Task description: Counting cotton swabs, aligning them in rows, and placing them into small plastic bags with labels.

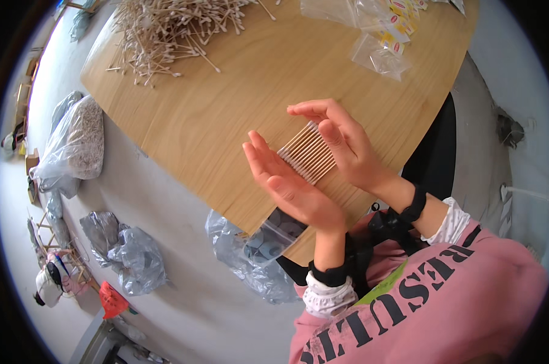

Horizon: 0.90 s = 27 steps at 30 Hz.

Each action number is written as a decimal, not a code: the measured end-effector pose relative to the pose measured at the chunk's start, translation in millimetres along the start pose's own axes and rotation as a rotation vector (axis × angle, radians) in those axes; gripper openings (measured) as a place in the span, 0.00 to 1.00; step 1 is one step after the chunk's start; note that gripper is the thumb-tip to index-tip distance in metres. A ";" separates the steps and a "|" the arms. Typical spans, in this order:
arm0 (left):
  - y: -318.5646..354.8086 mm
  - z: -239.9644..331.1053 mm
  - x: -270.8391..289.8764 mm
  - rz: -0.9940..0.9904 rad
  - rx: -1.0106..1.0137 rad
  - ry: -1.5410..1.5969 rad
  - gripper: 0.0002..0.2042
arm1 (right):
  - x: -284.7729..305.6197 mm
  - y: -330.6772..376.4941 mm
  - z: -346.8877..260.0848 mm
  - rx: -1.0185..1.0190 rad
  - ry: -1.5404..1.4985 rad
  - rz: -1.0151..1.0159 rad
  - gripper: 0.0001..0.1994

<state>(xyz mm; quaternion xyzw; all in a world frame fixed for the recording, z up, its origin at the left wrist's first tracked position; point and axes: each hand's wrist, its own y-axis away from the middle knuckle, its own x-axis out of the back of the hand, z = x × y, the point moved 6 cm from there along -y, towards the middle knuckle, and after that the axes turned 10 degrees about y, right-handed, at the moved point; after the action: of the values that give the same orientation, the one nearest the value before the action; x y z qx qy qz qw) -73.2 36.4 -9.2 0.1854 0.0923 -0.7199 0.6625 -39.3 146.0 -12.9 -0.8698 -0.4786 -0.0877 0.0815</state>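
Cotton swabs (300,159): thin, straight tan sticks with soft white tips, laid side by side in a flat, slanting row above the bare wood near the worktop's edge.
Place among the fingers: between the two hands, one line of white tips along the left palm and fingers, the opposite tips beneath the curve of the right hand; whether the fingers press on them I cannot tell.
Left hand (292,191): palm turned toward the row, fingers extended and close together, thumb raised apart from them.
Right hand (354,151): cupped, fingers bent over the far tips and thumb held apart, leaving a gap; it pinches nothing that shows.
Worktop (195,130): smooth, pale wood with fine grain, its outline bowed by the lens.
Loose heap (171,30): many more swabs, tangled at all angles at the far left, well apart from the hands.
Clear film bags (377,57): thin, shiny and creased, at the far right, with yellow-and-white packets (400,24) among them.
Wrists: black bands (330,274) above white, gathered cuffs (329,296).
Floor (192,318): smooth and grey, carrying crumpled translucent plastic bags (138,261).
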 end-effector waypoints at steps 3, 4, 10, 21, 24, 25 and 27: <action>5.4 -4.7 9.7 -0.044 0.055 0.046 0.32 | 7.1 4.7 9.1 0.007 -0.074 -0.038 0.23; 6.8 -5.0 11.2 -0.054 0.056 0.052 0.33 | 6.8 6.3 11.6 0.002 -0.081 -0.034 0.23; 7.7 -0.8 12.5 0.001 -0.041 0.016 0.34 | 6.2 8.0 5.4 0.044 -0.218 0.059 0.27; -13.8 6.8 12.3 -0.320 0.040 -0.200 0.38 | 7.4 7.0 6.9 -0.013 -0.171 -0.070 0.32; -3.4 5.4 11.6 -0.261 0.035 -0.173 0.38 | 7.2 7.8 7.0 0.026 -0.205 -0.003 0.33; -0.9 2.7 12.3 -0.205 0.018 -0.118 0.38 | 6.0 8.4 4.9 0.026 -0.206 -0.005 0.33; 2.6 -1.2 9.7 -0.148 0.002 -0.060 0.37 | 4.8 10.2 2.2 -0.003 -0.219 0.002 0.34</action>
<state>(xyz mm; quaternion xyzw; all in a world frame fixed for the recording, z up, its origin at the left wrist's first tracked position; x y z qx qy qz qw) -71.0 27.6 -13.8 0.1568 0.0851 -0.7722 0.6098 -28.0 145.1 -14.5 -0.8749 -0.4835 0.0073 0.0273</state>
